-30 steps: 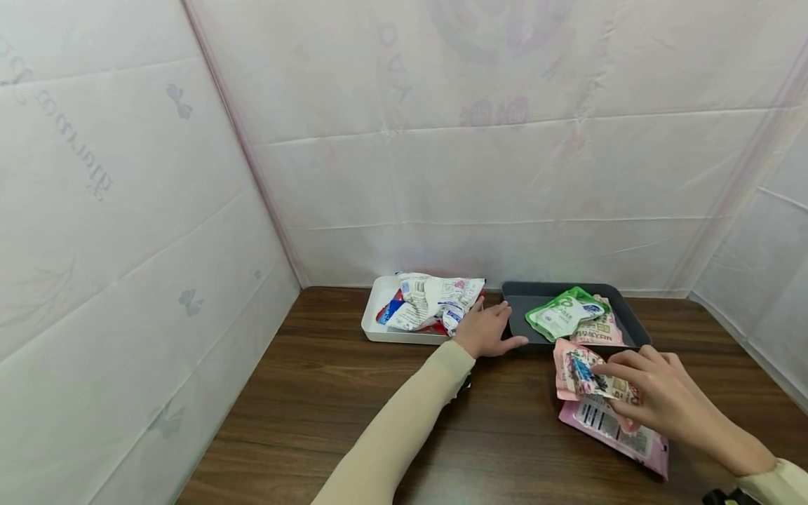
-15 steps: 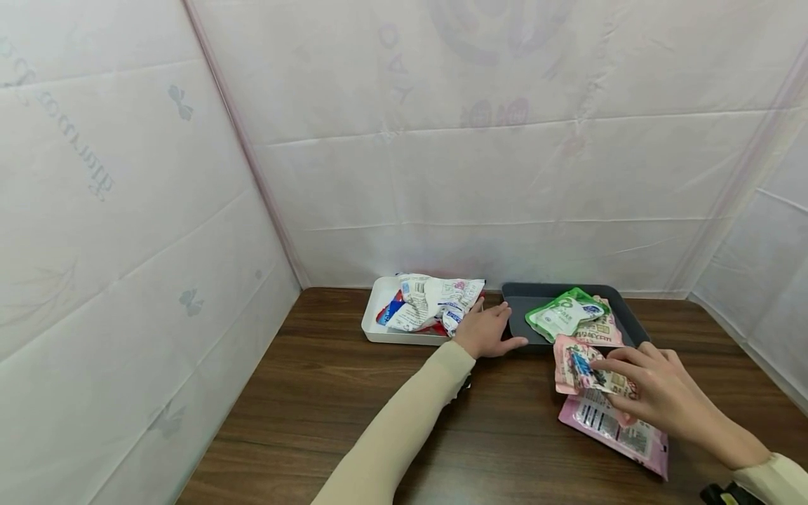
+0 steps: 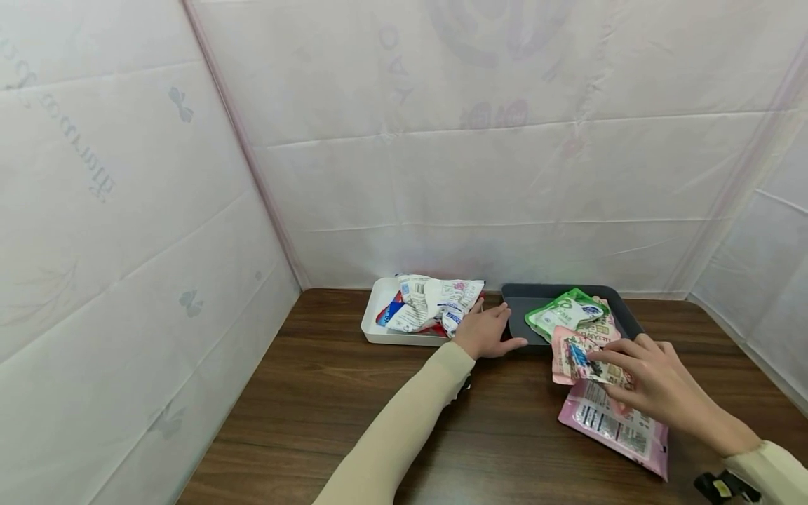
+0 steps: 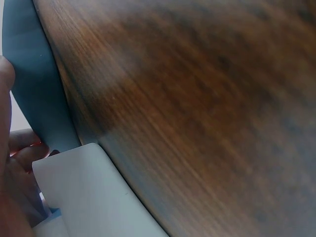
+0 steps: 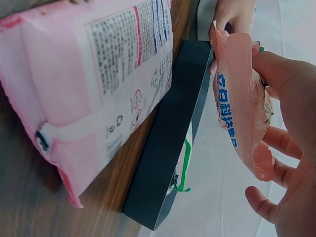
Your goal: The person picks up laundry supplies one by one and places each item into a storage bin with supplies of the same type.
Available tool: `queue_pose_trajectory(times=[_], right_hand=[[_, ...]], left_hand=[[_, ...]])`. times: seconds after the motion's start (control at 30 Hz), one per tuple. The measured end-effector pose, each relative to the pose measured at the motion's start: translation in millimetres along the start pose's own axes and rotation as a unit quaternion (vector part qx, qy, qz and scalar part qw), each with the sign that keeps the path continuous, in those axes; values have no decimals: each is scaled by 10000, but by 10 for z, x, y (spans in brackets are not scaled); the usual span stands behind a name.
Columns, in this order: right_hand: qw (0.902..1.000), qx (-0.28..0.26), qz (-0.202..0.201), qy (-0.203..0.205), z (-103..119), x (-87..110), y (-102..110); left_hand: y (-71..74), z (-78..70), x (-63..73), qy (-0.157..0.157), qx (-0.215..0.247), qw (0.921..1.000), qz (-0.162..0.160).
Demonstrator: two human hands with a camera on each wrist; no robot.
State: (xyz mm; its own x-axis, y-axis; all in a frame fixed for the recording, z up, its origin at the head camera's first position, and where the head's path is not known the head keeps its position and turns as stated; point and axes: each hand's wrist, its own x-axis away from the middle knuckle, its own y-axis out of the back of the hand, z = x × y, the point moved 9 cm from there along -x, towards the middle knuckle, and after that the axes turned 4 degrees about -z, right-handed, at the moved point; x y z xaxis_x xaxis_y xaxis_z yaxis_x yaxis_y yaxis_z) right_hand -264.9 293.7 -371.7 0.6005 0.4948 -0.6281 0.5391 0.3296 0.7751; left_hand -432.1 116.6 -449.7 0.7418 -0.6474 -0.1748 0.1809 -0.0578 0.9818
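Observation:
My right hand [image 3: 663, 386] pinches a small pink pouch [image 3: 571, 354] between thumb and fingers, raised at the front edge of the dark grey tray [image 3: 520, 301]. Blue lettering runs along this pouch in the right wrist view. Below it on the table lies a larger pink packet [image 3: 621, 435], printed side up. The dark tray holds a green-and-white pouch [image 3: 555, 319] overlapping a pink pouch [image 3: 606, 330]. With fingers extended, my left hand [image 3: 485, 332] rests where the dark tray and the white tray [image 3: 398, 338] meet; its fingertips are partly hidden in the left wrist view.
Inside the white tray, a crumpled white packet [image 3: 423, 301] lies over a red-and-blue one [image 3: 390, 311]. Both trays stand at the back of the brown wooden table [image 3: 315, 393], close to the white sheet wall [image 3: 391, 182]. Another sheet rises on the left.
My right hand has lifted the small pink pouch slightly up and toward the dark tray, uncovering more of the larger pink packet. My left hand stays in place.

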Motion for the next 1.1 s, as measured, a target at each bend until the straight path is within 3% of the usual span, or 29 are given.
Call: queue_pose_trajectory(times=[0.73,1.1], right_hand=[[9995,-75,64,-289,-142,-167,-65],[9999,-47,-134,-61,-232,-306,-82]], left_hand=[[26,-11,23,11,-74,10000,5],[-22,14,-10,26,-88,9999,70]])
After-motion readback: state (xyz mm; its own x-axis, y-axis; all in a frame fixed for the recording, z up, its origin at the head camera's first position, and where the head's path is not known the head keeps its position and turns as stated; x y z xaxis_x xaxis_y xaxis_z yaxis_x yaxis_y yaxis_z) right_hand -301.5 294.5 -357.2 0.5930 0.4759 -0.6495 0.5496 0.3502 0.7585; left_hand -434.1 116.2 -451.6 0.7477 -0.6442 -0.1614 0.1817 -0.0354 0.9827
